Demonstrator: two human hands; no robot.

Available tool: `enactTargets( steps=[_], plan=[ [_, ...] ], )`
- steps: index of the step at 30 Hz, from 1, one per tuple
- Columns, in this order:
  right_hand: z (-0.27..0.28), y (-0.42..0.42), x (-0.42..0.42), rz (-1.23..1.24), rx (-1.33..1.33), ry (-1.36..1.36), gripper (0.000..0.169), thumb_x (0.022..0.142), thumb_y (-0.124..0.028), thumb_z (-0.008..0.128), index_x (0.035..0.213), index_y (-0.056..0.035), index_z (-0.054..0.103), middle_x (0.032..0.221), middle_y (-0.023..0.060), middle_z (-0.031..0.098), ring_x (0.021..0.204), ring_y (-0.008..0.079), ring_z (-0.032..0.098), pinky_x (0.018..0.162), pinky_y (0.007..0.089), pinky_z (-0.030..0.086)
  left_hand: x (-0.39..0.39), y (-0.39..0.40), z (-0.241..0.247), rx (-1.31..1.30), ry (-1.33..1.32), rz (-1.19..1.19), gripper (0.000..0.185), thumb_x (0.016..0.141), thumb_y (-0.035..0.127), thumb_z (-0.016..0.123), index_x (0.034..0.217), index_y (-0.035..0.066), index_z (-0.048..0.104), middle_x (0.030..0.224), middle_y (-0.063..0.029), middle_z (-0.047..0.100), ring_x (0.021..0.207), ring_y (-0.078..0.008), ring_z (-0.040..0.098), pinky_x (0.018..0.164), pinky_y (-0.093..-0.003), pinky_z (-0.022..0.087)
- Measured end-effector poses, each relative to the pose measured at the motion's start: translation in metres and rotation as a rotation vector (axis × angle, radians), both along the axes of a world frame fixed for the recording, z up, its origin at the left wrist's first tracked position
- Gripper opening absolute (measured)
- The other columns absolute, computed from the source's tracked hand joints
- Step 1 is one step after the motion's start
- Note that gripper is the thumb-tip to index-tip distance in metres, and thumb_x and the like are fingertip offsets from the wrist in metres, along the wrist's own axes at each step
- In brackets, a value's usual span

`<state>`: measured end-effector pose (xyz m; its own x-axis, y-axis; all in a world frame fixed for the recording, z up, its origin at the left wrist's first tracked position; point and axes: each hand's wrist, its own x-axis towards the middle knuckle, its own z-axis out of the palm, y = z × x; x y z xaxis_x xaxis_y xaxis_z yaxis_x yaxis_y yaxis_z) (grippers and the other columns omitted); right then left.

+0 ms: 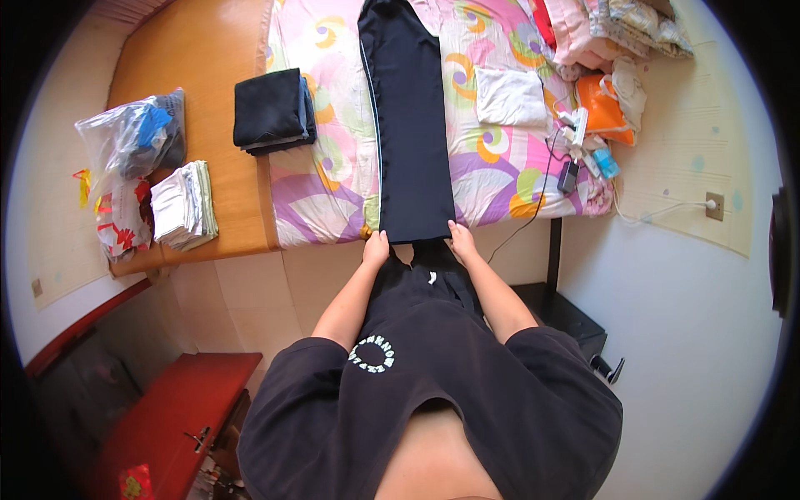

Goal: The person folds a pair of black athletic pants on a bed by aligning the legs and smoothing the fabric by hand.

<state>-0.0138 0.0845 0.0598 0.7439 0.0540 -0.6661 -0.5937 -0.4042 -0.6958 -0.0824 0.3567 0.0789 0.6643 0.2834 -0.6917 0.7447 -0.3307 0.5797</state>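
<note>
A pair of black trousers point(414, 137), laid lengthwise with the legs together, stretches across a patterned bedsheet point(325, 212) towards me. A pale stripe runs down its left side. My left hand point(376, 249) grips the left corner of the near hem, and my right hand point(461, 241) grips the right corner. Left of the trousers lies a stack of folded dark clothes point(269, 109), black on top. On the right, a folded white cloth point(510, 97) rests on the sheet.
Far left on the wooden board point(231, 187) are a stack of folded light cloths point(182, 206) and a clear plastic bag point(134, 134). A power strip point(579, 127), a black adapter point(567, 176) with its cable, and an orange bag point(601, 106) lie at the right.
</note>
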Motion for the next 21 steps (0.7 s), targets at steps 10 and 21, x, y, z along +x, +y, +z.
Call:
enactTargets(
  steps=[10,21],
  plan=[
    [-0.003,0.009,-0.004,-0.011,0.095,0.366,0.039,0.103,-0.043,0.055,0.100,-0.0047,0.063,0.064,0.0020,0.058,0.052,0.0103,0.058,0.048,0.0240,0.047,-0.034,0.015,-0.057,-0.027,-0.039,-0.001,0.038,0.104,0.034,0.041,0.101,-0.001,0.055,0.090,-0.0294,0.065,0.087,-0.0506,0.063,0.079,-0.0560,0.049],
    [-0.086,-0.016,-0.016,0.049,0.167,0.432,0.029,0.101,-0.032,0.061,0.105,-0.0032,0.062,0.077,0.0057,0.066,0.062,0.0121,0.064,0.059,0.0254,0.054,-0.054,0.011,-0.114,-0.256,0.020,0.173,0.024,0.102,0.022,0.056,0.105,-0.001,0.062,0.087,-0.0056,0.070,0.069,-0.0117,0.066,0.068,-0.0292,0.053]
  ],
)
